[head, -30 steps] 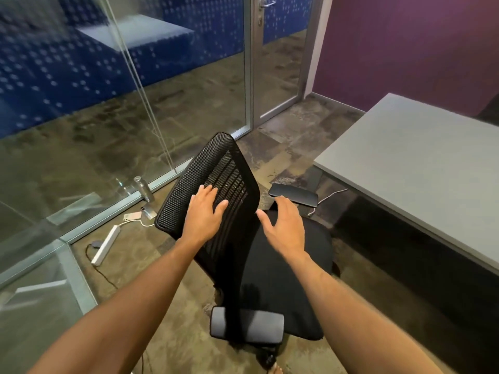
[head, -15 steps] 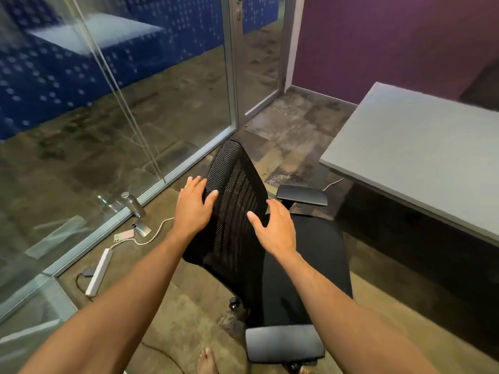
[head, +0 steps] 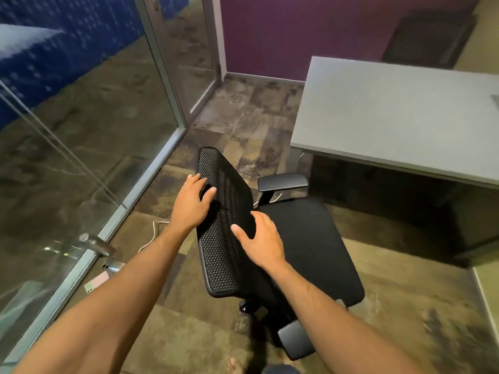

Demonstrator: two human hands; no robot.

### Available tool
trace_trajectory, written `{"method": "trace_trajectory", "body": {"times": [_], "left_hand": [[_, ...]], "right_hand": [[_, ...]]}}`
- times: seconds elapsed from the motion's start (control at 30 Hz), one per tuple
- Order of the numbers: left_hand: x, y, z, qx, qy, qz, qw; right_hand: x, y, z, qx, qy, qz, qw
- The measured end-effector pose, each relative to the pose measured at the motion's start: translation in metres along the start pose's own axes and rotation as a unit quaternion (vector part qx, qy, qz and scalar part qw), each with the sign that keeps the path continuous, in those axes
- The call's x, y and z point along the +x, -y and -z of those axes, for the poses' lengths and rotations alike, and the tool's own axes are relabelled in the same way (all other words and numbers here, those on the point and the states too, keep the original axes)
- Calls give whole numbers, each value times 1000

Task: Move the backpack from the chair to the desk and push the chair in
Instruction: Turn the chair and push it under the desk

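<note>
A black office chair stands on the carpet with its mesh backrest (head: 224,255) toward me and its seat (head: 310,244) facing the grey desk (head: 391,117) at the right. My left hand (head: 191,203) holds the backrest's upper left edge, thumb on the mesh. My right hand (head: 259,241) grips the backrest's right edge, thumb on the rear face and fingers over the front. The seat carries nothing. The chair stands short of the desk's front edge. No backpack can be made out in view; a small grey corner (head: 495,99) shows at the desk's right edge.
A glass wall (head: 81,157) with a metal frame runs along the left. A phone (head: 97,280), a white cable (head: 154,233) and a metal fitting (head: 94,242) lie at its foot. A purple wall (head: 283,36) closes the back. A dark object (head: 426,39) stands behind the desk.
The chair has swung round under my hands so its seat now faces the desk. My view has turned right, and the desk now fills more of the right side.
</note>
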State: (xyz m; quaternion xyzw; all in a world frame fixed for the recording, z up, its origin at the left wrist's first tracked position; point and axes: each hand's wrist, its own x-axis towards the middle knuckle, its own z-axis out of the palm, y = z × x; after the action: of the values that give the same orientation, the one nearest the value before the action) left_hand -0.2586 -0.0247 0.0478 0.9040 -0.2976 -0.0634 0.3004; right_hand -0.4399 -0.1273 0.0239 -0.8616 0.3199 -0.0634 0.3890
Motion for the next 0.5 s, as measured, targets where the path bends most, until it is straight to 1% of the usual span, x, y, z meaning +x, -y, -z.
{"method": "trace_trajectory", "body": {"times": [0.27, 0.4, 0.5], "left_hand": [[27, 0, -7, -2, 8, -38, 999], [51, 7, -11, 6, 33, -94, 995], [75, 12, -11, 8, 50, -131, 990]], "right_hand": [[10, -5, 5, 13, -8, -33, 999], [9, -6, 6, 26, -14, -74, 997], [11, -3, -1, 49, -40, -113, 992]]}}
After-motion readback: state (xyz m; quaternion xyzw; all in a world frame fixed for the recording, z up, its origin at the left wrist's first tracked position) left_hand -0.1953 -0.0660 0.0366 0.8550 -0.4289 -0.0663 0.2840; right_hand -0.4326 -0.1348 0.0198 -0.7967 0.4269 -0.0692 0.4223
